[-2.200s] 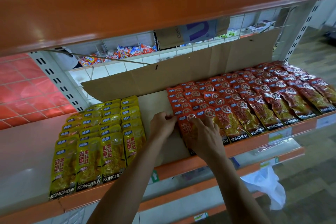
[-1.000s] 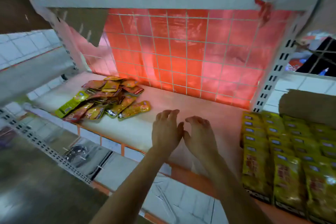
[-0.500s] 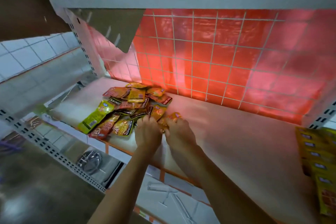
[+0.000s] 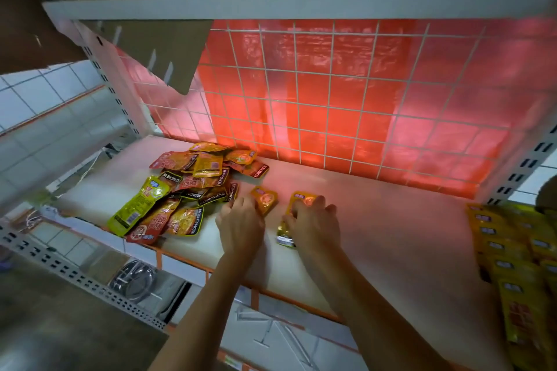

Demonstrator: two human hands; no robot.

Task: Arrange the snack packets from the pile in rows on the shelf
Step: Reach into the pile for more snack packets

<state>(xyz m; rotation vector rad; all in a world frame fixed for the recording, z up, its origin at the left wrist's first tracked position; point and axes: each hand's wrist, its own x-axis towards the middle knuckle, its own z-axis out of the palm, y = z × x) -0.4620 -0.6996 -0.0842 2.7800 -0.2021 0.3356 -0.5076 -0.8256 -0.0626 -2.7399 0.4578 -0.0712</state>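
A wide white shelf [image 4: 391,235] is filling most of the view. Behind it a red sheet [image 4: 346,105] is glowing through a white wire grid. A torn piece of cardboard [image 4: 168,48] is hanging down at the upper left corner.

At the right edge of the shelf, rows of yellow packets [image 4: 521,280] are lying in order, each one overlapping the next. At the left part of the shelf, a pile of snack packets [image 4: 187,187] is lying in disorder, red, orange and yellow ones mixed together, some face up and some turned around. Between the pile and the rows the board is showing bare.

Both arms are reaching in from below. The left hand [image 4: 241,227] is resting palm down just beside the right edge of the pile. Its fingers are bending forward onto the near edge of an orange packet [image 4: 267,196], which is lying flat and a little apart from the pile. The fingertips are hiding behind the back of the hand, so I cannot tell if they are pinching the packet or only touching it.

The right hand [image 4: 315,227] is lying on top of a yellow packet [image 4: 302,199], with the fingers spread and only lightly bent, pressing it against the board and not closing around it. Both ends of this packet are showing from under the hand.

On the lower level, at the left, some metal dishes [image 4: 132,278] are lying.
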